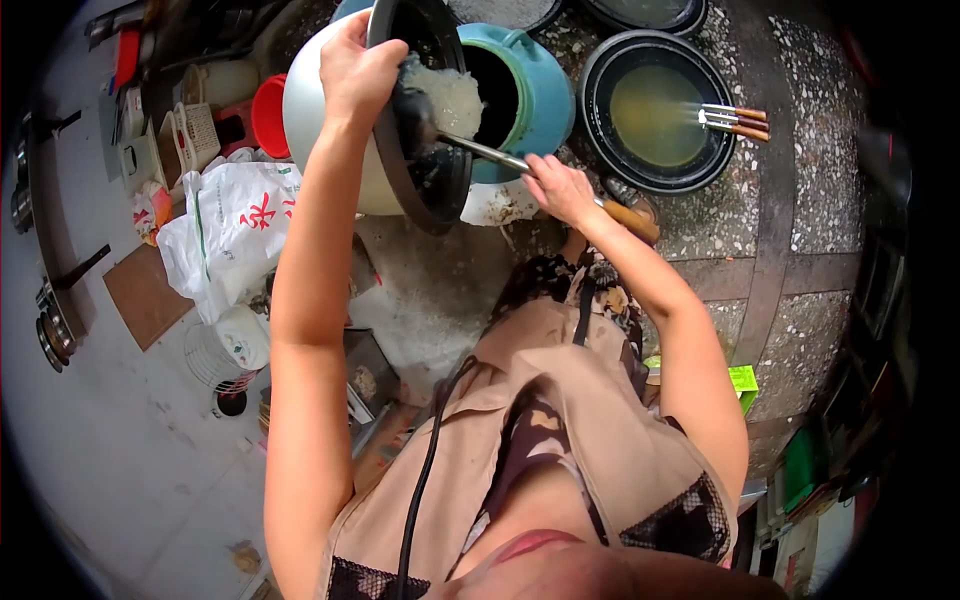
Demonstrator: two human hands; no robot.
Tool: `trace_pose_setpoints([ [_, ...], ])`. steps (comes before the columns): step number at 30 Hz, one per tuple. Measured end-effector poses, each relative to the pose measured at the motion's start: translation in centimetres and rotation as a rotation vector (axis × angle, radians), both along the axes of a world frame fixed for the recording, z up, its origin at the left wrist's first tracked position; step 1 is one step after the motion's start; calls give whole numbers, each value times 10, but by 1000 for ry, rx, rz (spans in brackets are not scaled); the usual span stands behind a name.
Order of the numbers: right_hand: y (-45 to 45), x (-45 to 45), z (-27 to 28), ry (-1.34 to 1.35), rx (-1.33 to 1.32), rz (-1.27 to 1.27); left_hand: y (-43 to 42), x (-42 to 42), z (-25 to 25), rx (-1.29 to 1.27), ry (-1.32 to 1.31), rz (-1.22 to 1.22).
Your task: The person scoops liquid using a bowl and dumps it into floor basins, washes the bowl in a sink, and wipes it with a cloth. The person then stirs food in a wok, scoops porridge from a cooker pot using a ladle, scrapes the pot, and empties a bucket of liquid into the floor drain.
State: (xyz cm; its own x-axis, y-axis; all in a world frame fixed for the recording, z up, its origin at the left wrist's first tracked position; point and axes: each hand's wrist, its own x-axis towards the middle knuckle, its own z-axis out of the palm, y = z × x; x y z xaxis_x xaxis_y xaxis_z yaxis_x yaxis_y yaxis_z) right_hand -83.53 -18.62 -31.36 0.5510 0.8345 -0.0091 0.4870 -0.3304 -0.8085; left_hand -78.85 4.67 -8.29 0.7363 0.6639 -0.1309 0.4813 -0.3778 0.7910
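Note:
My left hand [362,72] is closed on the rim of a large black-edged pot [440,205], which is tipped on its side with its mouth toward a blue-green jar [548,85]. My right hand [560,187] grips a metal ladle [490,153] with a wooden handle. The ladle's head lies at the pot's mouth, against a pale, wet, lumpy mass [450,98] between the pot and the jar's opening. The inside of the jar is dark, and its contents cannot be made out.
A black basin [590,112] of cloudy yellowish liquid stands right of the jar, with wooden-handled tools [738,122] across its rim. At left are a red container [270,117], a white plastic bag [235,220], a white basket [195,137] and a brown board [147,297].

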Motion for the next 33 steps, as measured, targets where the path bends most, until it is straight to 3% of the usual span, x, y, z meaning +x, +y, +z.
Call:
trace_pose_setpoints([
  [3,34,17,-7,-133,118,-20,-3,1,-10,22,7,-12],
  [5,41,28,-16,-168,17,-8,-6,0,-21,240,160,-35],
  [12,-55,14,-21,-49,-122,-134,3,-3,-16,136,46,-42],
  [18,24,-7,-8,-38,-64,-47,-2,0,-15,107,83,-24],
  [20,38,-10,-8,-2,-169,-9,-3,-2,-14,154,124,-25],
  [24,-54,9,-22,-14,-226,-83,14,-9,-14,40,2,-51],
  [28,-71,14,-12,-50,-180,-106,15,-10,-10,52,39,-83],
  [33,38,-16,-7,-43,-85,67,11,-6,-11,-55,45,-3],
])
